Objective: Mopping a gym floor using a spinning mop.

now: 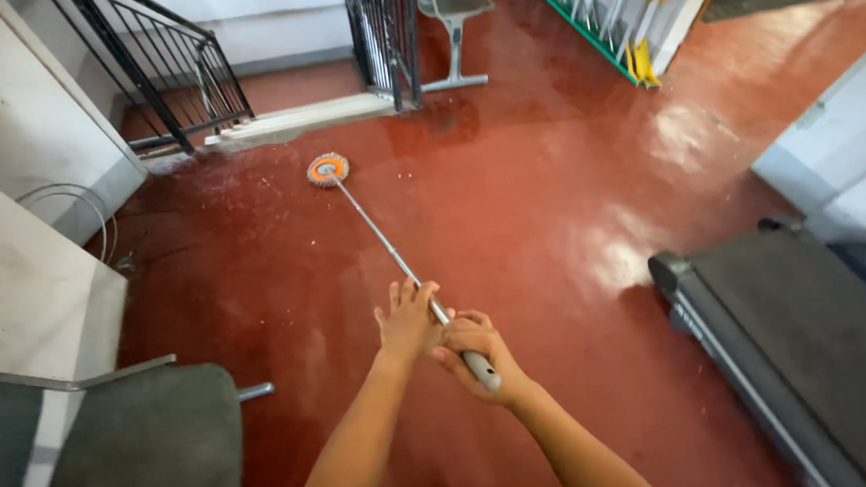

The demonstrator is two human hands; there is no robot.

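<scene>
Two hands grip the mop handle [393,251], left hand [408,320] loosely wrapped ahead, right hand [475,356] clenched at its end for reach, its round orange head [328,169] on the wet red floor [510,189] toward eleven o'clock.

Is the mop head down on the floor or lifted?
Down: the mop head lies flat against the red floor.

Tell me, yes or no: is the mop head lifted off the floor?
No: the mop head rests flat on the red floor, near the step.
</scene>
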